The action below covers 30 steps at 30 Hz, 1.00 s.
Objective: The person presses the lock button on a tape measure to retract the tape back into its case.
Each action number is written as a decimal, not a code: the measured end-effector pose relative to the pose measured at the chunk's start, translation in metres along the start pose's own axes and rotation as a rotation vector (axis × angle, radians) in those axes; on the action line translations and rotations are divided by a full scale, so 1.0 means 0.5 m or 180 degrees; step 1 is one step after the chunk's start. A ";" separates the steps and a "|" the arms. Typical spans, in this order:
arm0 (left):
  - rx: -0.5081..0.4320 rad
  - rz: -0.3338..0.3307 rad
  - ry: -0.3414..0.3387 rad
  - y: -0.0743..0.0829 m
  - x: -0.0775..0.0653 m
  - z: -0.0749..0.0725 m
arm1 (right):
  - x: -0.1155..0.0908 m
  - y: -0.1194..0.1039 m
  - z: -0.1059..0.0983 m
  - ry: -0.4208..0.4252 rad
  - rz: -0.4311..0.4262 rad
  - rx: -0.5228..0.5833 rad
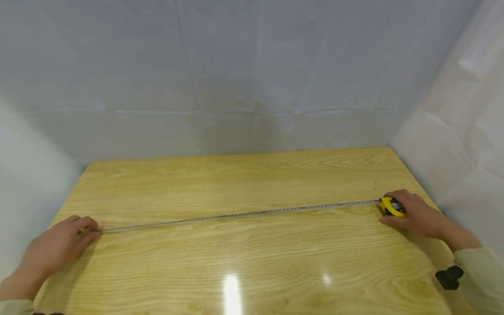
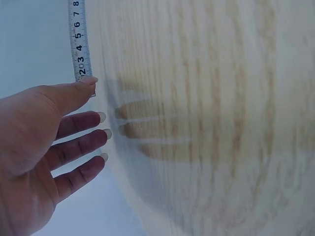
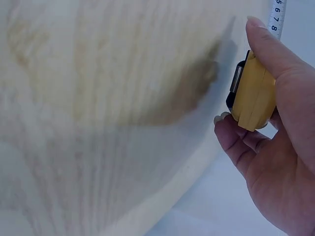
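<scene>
A tape measure with a yellow and black case (image 1: 393,207) is gripped by my right hand (image 1: 421,216) at the right side of the table. Its pale blade (image 1: 236,215) runs drawn out across the tabletop to my left hand (image 1: 59,245) at the left side. In the left wrist view, thumb and index finger pinch the blade's end (image 2: 81,59) near the low numbers, while the other fingers (image 2: 78,142) extend apart. In the right wrist view, thumb and fingers wrap the yellow case (image 3: 256,93), and the numbered blade (image 3: 276,22) leaves it beyond the thumb.
The wood-grain table (image 1: 236,183) has rounded corners. Grey-white sheeting (image 1: 236,78) hangs behind it, and more sheeting (image 1: 468,109) stands close along the right side. A black object (image 1: 449,278) sits by the right sleeve (image 1: 478,275).
</scene>
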<state>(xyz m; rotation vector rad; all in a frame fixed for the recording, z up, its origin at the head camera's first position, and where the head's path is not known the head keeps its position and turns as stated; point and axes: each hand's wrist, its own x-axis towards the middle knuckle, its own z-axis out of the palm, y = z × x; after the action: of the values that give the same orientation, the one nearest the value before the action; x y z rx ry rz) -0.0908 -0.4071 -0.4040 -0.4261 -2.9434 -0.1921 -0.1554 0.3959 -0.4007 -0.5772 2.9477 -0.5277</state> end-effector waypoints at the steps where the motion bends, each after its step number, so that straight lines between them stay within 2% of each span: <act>1: -0.0005 -0.0031 -0.0049 0.001 0.001 -0.002 | -0.001 0.000 -0.002 0.0030 -0.0011 0.0028; 6: -0.0107 -0.0247 -0.0421 0.005 0.007 -0.015 | -0.007 0.000 -0.008 0.0193 -0.0143 0.0033; 9: -0.0156 -0.0300 -0.0509 0.003 0.010 -0.023 | -0.009 0.000 -0.013 0.0252 -0.0260 -0.0003; 13: -0.0104 -0.0250 -0.0428 0.001 0.012 -0.030 | -0.010 -0.004 -0.021 0.0212 -0.0296 -0.0004; 19: -0.0020 -0.0181 -0.0402 -0.004 0.012 -0.031 | -0.011 -0.016 -0.039 -0.0102 -0.0069 0.0276; 24: 0.0012 -0.0118 -0.0279 -0.003 0.007 -0.030 | -0.011 -0.020 -0.046 -0.0226 -0.0011 0.0426; 30: 0.0008 -0.0207 -0.0411 -0.003 0.007 -0.035 | -0.010 -0.018 -0.043 -0.0176 -0.0031 0.0536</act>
<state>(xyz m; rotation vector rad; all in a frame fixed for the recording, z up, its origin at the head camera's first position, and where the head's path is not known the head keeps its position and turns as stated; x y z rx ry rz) -0.0920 -0.4100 -0.3866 -0.3554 -3.0864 -0.1751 -0.1509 0.3965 -0.3775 -0.5775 2.8142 -0.7396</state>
